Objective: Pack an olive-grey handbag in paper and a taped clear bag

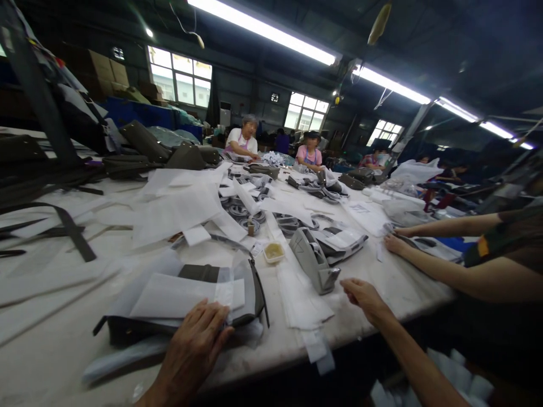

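My left hand (193, 345) lies flat, fingers spread, on a dark olive bag (203, 294) covered with white paper sheets (178, 297) near the table's front edge. My right hand (365, 297) hovers just right of a grey tape dispenser (311, 260), fingers loosely curled with nothing visible in them. A strip of white paper (303, 299) lies between my hands.
A co-worker's bare arms (428, 260) reach onto the white table (51, 316) from the right. Two more people sit at the far end. A small tray (274, 251), coiled straps (241, 212), dark bags (144, 150) and loose straps (72, 229) lie around.
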A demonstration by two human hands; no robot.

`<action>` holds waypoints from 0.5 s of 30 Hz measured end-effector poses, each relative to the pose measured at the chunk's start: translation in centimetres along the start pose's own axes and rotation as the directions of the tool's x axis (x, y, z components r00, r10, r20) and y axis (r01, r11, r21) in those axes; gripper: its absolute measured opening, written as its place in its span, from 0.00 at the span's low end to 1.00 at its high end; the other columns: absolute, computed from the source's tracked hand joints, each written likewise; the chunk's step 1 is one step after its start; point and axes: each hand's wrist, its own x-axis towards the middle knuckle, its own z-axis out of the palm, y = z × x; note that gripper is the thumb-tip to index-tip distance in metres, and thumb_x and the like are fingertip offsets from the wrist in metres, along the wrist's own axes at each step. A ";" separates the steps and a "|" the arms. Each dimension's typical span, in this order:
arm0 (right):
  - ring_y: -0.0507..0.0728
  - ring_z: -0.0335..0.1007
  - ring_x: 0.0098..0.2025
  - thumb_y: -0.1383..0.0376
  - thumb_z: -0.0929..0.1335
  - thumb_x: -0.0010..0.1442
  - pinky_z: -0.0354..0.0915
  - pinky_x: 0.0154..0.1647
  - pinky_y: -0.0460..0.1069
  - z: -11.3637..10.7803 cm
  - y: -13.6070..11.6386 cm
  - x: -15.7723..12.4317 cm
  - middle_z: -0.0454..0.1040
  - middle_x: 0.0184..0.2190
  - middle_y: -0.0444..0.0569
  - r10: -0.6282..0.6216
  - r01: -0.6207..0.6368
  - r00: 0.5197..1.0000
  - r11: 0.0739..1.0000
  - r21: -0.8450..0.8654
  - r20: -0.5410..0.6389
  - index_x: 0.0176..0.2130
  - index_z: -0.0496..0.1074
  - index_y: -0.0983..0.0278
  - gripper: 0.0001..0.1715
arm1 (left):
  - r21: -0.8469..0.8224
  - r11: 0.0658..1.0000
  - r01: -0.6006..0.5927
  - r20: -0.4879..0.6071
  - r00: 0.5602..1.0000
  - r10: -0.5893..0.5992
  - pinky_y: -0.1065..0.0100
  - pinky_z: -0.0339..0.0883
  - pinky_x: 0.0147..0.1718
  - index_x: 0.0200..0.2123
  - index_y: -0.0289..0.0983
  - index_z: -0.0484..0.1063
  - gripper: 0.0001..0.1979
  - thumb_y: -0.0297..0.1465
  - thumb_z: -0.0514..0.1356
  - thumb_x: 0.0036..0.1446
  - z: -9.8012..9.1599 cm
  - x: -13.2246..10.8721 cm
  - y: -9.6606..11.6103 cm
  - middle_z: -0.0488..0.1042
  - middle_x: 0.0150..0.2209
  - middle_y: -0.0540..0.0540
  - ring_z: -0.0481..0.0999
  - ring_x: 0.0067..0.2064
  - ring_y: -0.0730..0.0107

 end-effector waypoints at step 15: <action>0.53 0.60 0.30 0.47 0.72 0.53 0.59 0.31 0.46 5.0 -12.6 -5.9 0.68 0.27 0.47 -0.145 0.357 0.670 0.923 -0.146 0.728 0.31 0.73 0.65 0.23 | -0.163 0.967 0.194 0.134 0.976 -0.173 0.56 0.65 0.55 0.47 0.35 0.68 0.11 0.34 0.53 0.66 -1.2 0.9 1.5 0.73 0.41 0.44 0.71 0.45 0.63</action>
